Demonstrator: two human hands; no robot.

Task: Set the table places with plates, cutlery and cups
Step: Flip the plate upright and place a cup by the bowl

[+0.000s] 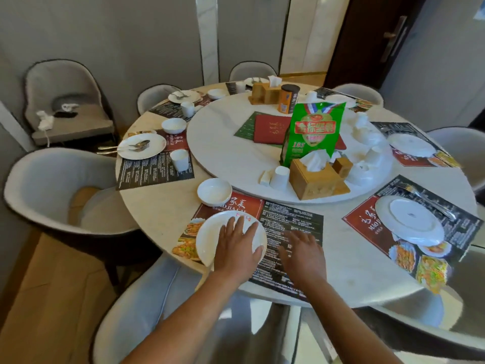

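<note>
At the near edge of the table (349,261), the left hand (237,248) lies flat, fingers spread, on a plate (210,239) atop a placemat (288,219); the right hand (301,253) rests flat beside it.

left hand (237,245) flat on plate (210,237), right hand (301,252) on placemat (288,216)

Placemat (288,219) print too small, blurred
</note>
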